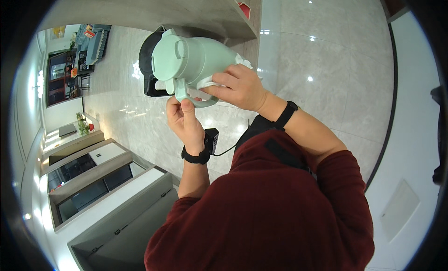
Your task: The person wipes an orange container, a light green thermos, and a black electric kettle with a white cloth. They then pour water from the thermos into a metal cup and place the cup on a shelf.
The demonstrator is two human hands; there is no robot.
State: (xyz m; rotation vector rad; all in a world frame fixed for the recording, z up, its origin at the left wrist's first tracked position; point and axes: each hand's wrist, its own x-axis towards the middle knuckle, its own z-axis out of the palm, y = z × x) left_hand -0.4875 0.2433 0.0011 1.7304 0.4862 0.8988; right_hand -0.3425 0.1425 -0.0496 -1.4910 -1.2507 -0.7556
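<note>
A mint-green thermos jug [217, 55] is held up in front of me, its lid pointing left and its handle towards me. Thumb and fingers of my left hand [187, 122] close on the upper end of the handle. My right hand [241, 87] pinches a white tissue or cloth [210, 82] against the jug's side near the handle; more white material shows past the knuckles. Beyond the lid is a black object with a handle [148, 57], partly hidden by the jug; its kind cannot be told. Both wrists wear black straps, and a small black box sits at the left one.
A grey panel or countertop edge [241, 22] lies just beyond the jug, with a red item [244, 10] near its end. Cabinets [105, 187] stand at lower left. A blue sofa [96, 45] is far left. A white wall [409, 96] rises at right. Glossy tiles cover the floor.
</note>
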